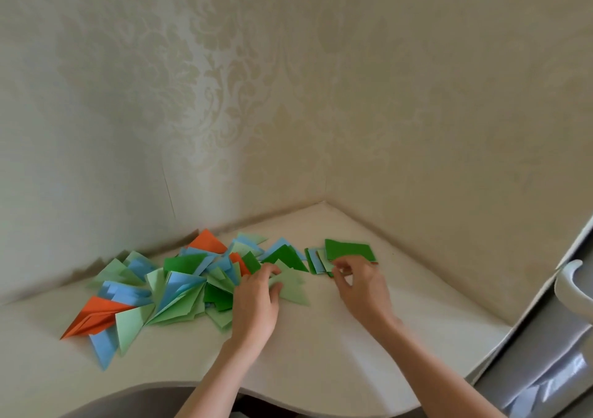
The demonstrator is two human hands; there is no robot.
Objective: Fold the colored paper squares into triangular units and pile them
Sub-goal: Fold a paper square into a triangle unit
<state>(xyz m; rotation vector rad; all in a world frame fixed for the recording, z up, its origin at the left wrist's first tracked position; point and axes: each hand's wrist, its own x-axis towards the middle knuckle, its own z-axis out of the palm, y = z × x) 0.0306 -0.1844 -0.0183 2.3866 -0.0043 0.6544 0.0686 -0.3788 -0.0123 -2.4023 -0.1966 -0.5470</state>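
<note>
**Green unit going down, fresh square coming up**

Light green paper, folded into a triangular unit, is lying on the pale cream desk at the right edge of the sprawling pile of folded triangles in green, blue and orange paper. The left hand is resting on it, thumb and fingers pinching its near corner, so this unit appears to be in the act of joining the pile.

The right hand is reaching to the small stack of unfolded paper squares, topped by a dark green sheet, lying just beside the pile toward the corner of the wall. Its fingers are curling together on the near edge of the stack; whether a sheet is already being lifted free, I cannot tell.

The step in hand looks like the changeover between units. Next, the right fingers will need to be peeling off one single square, not several, while the left lets go of the finished triangle without scattering its neighbours.
</note>
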